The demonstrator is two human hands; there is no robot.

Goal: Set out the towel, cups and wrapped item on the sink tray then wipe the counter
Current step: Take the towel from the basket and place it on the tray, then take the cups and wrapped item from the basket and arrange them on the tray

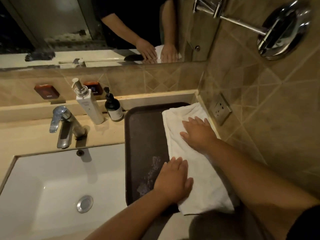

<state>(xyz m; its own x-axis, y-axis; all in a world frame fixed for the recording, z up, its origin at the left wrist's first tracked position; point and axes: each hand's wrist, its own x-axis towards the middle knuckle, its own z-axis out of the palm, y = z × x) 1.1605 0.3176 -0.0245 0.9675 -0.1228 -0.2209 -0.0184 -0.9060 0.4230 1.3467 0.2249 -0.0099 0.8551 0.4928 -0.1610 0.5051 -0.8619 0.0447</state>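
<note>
Towel (188,172) on tray (143,135), hands flat atop

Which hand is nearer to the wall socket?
Right. The right hand lies flat on the towel just beside the socket; the left hand is farther down, nearer the person.

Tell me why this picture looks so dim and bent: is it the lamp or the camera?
Probably both. In the head view the light is dim and yellowish; the mirror is mostly dark. The wide lens bows the counter edge and tilts the wall tiles. Glare shows on the chrome wall mirror and faucet. The towel under both hands looks bright and somewhat washed out.
</note>
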